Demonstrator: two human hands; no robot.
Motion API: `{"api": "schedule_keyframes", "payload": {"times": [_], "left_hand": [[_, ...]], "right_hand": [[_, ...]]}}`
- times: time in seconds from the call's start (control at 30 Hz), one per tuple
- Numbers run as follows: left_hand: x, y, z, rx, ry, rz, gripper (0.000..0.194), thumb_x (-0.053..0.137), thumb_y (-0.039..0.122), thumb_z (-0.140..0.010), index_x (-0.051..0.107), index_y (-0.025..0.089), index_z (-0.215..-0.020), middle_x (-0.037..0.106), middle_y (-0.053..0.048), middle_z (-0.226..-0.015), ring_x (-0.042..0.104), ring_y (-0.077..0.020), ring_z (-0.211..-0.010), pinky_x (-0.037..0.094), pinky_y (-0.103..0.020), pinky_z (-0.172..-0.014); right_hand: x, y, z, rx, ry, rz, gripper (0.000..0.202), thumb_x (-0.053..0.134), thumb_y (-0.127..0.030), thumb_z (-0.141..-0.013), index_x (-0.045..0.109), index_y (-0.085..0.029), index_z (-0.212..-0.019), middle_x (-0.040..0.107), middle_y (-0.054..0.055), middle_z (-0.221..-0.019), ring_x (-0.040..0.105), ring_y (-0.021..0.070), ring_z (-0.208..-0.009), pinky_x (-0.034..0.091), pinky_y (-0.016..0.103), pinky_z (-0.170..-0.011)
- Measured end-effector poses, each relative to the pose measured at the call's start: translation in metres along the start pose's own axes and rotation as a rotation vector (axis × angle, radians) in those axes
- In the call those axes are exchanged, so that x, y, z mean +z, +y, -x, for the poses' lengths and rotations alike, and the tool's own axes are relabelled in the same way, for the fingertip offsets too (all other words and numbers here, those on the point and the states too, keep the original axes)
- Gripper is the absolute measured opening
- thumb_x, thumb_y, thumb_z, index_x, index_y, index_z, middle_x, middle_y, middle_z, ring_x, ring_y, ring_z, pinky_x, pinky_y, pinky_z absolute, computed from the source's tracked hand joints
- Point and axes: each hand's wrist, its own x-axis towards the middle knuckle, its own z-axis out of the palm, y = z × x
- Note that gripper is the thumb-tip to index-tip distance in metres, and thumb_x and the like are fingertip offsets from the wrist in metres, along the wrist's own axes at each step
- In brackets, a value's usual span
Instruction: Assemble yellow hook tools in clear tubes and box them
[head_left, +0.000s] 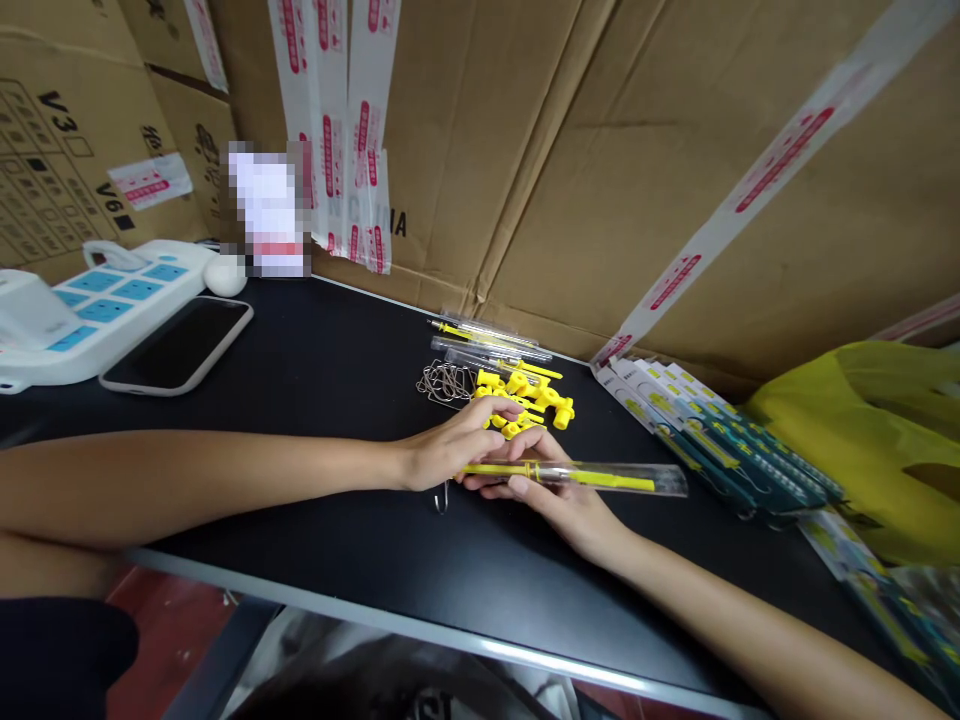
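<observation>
A clear tube [670, 480] with a yellow piece and slim yellow rod inside lies nearly level in the right hand [562, 500], just below and right of the center of the frame, above a black surface [330, 370]. The right hand grasps the tube between thumb and fingers, its clear end pointing right. The left hand [450, 445], fingers bent, reaches over the tube's left end, where a metal hook [442, 499] hangs below; whether that hand is gripping cannot be told. Just beyond the hands sits a pile of small yellow parts [564, 413], with a tangle of bent wire pieces [444, 383] beside it on the left and several more clear tubes [487, 340], some with yellow pieces inside, behind. At the right of the frame, packaged items [705, 440] on green and white cards overlap in a row, next to a translucent yellow bag [862, 430]. At the left, a phone [178, 345] lies face up before a white power strip [135, 292] with blue sockets, a white round object [225, 277] near both. Cardboard [480, 130], crossed by strips of red-and-white printed tape [671, 282], fills the upper frame.
</observation>
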Motion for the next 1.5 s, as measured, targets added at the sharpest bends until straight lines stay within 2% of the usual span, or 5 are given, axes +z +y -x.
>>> {"api": "schedule_keyframes", "payload": {"times": [0.2, 0.4, 0.6, 1.23, 1.5], "left_hand": [[-0.003, 0.002, -0.003, 0.052, 0.029, 0.011, 0.03, 0.037, 0.024, -0.089, 0.043, 0.017, -0.118, 0.049, -0.011, -0.125, 0.045, -0.0206, -0.117, 0.04, -0.035, -0.093], [-0.002, -0.008, -0.006, -0.019, 0.043, 0.218, 0.021, 0.044, 0.026, -0.089, 0.046, 0.019, -0.109, 0.056, -0.006, -0.105, 0.057, -0.0151, -0.093, 0.048, -0.031, -0.079], [-0.002, -0.015, -0.009, -0.009, -0.049, 0.176, 0.016, 0.052, 0.024, -0.086, 0.046, 0.015, -0.098, 0.061, -0.001, -0.076, 0.06, -0.0119, -0.074, 0.048, -0.032, -0.076], [0.0, -0.01, -0.003, 0.047, -0.041, -0.166, 0.02, 0.054, 0.029, -0.085, 0.056, 0.014, -0.072, 0.053, 0.004, -0.059, 0.05, -0.0083, -0.057, 0.039, -0.02, -0.059], [0.0, -0.006, 0.0, 0.073, -0.02, -0.306, 0.022, 0.05, 0.032, -0.086, 0.055, 0.015, -0.072, 0.051, 0.004, -0.059, 0.046, -0.0081, -0.054, 0.035, -0.019, -0.054]], "right_hand": [[-0.014, -0.005, -0.002, 0.015, 0.121, -0.113, 0.017, 0.059, -0.029, -0.086, 0.043, -0.023, -0.09, 0.066, 0.004, -0.1, 0.068, 0.0174, -0.09, 0.053, 0.038, -0.085], [-0.028, -0.021, -0.004, 0.011, 0.236, -0.121, 0.023, 0.061, -0.034, -0.081, 0.041, -0.025, -0.088, 0.067, 0.0, -0.089, 0.069, 0.0163, -0.075, 0.056, 0.036, -0.073], [-0.036, -0.031, -0.004, -0.021, 0.31, -0.134, 0.02, 0.059, -0.032, -0.081, 0.041, -0.025, -0.086, 0.066, 0.0, -0.083, 0.067, 0.0144, -0.068, 0.056, 0.032, -0.068], [-0.031, -0.019, -0.001, -0.04, 0.226, -0.079, 0.014, 0.057, -0.032, -0.086, 0.049, -0.023, -0.093, 0.063, 0.004, -0.101, 0.065, 0.0153, -0.078, 0.056, 0.034, -0.07], [-0.026, -0.011, -0.001, 0.001, 0.215, -0.116, 0.017, 0.061, -0.032, -0.083, 0.055, -0.021, -0.094, 0.057, 0.001, -0.084, 0.059, 0.0137, -0.074, 0.054, 0.029, -0.063]]}}
